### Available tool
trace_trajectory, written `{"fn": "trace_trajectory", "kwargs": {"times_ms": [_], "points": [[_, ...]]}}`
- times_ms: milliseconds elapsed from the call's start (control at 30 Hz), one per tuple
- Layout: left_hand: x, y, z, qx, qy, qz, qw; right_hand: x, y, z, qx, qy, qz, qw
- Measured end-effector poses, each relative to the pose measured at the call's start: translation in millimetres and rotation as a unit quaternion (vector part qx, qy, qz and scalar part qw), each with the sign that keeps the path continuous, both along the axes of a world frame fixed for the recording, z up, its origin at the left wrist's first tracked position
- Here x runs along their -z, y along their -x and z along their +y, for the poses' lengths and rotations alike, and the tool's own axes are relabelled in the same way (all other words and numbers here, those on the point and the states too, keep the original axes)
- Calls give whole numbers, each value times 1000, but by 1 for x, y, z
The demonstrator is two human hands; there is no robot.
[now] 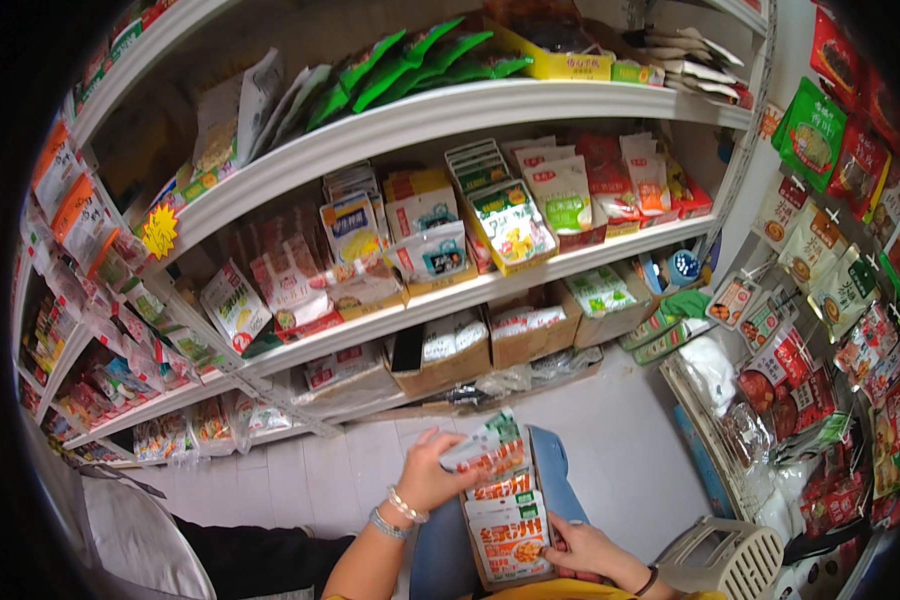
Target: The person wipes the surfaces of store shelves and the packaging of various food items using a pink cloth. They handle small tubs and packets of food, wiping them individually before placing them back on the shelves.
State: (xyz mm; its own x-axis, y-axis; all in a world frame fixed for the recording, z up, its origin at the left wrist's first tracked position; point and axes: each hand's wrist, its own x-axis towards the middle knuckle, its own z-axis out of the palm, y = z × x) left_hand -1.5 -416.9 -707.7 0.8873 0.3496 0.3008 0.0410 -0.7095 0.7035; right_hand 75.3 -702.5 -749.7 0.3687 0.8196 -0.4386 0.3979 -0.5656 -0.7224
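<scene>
A narrow cardboard box (534, 452) rests on my lap, filled with a row of upright white food packets (511, 544) with orange and green print. My left hand (436, 469) pinches one similar packet (495, 442) at the far end of the row, thumb on its front. That packet looks slightly blurred and tilted, and its lower edge overlaps the packets behind. At the near right side of the box, my right hand (585, 551) grips the edge, with fingertips against the front packet. Part of the box's near end is hidden by my yellow clothing (525, 591).
White metal shelving (435, 289) holding bagged goods spans the front. Open cartons (536, 334) stand on its bottom level. Hanging packets (814, 262) cover the right wall. A beige slatted plastic seat (735, 559) is close at right. Someone's dark-trousered leg (262, 555) is at left.
</scene>
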Motion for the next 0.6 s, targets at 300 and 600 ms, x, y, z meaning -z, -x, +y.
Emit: {"fn": "trace_trajectory", "kwargs": {"times_ms": [300,600], "points": [[-58,20,-3,-54,583,-288,758,7,0,-2,2,5,2,1000],[-13,43,-59,38,860,-109,497,-64,-25,-43,356,-330,108,868]]}}
